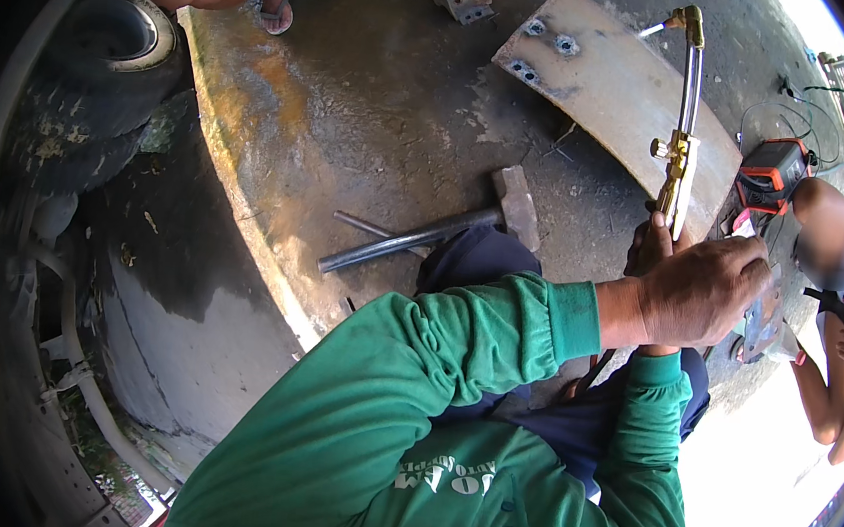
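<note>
Plate (622, 95) already holed, what's left is anyone's guess
Right hand (651, 245) grips torch (680, 171) near plate; left hand (700, 293) curled, contents unclear

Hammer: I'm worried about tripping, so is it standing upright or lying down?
Lying down: the hammer has its long handle stretched out along the ground, crossing a thinner bar.

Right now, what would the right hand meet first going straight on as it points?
Gripping the torch, the right hand would probably meet the metal plate, though depth is unclear.
</note>
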Tool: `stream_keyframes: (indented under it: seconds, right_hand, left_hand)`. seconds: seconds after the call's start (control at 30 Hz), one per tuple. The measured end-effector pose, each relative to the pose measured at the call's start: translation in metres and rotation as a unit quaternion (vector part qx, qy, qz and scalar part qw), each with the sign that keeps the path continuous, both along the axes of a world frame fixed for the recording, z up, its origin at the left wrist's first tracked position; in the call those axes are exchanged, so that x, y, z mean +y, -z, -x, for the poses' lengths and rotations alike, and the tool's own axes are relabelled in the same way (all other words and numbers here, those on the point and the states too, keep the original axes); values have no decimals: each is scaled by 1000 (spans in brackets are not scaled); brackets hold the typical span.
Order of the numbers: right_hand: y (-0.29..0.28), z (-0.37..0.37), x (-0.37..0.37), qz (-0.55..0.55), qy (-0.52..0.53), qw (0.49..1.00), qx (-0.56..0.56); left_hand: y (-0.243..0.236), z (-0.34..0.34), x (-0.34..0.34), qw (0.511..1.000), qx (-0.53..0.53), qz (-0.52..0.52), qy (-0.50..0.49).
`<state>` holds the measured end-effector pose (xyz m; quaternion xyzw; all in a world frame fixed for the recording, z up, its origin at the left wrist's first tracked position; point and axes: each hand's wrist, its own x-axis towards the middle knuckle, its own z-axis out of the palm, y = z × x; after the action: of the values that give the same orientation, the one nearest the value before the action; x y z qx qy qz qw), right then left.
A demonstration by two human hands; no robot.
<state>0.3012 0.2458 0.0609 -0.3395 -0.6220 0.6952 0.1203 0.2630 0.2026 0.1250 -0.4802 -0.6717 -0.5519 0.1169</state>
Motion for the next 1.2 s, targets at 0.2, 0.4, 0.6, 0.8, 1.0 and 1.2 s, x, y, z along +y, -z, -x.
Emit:
stream_keyframes:
  seconds: [0.2,0.4,0.6,0.8,1.0,1.2]
  right_hand:
    - [-3,7,-14,-61,-3,998,-25]
    - [2,10,-15,-92,-9,995,-47]
    - [1,13,-18,-132,-12,988,-78]
    - [10,11,-11,-141,-20,990,3]
    - [13,6,-10,-164,-30,985,31]
    - [8,-8,-5,-107,-73,991,39]
  left_hand:
    - [1,-4,5,991,-51,-80,96]
    - [2,6,-5,982,-90,-33,165]
    - [13,3,4,980,-28,-67,184]
    - [12,-9,17,980,-56,-50,184]
    - [9,-19,28,968,-98,-101,208]
    - [3,-22,34,950,-104,-128,265]
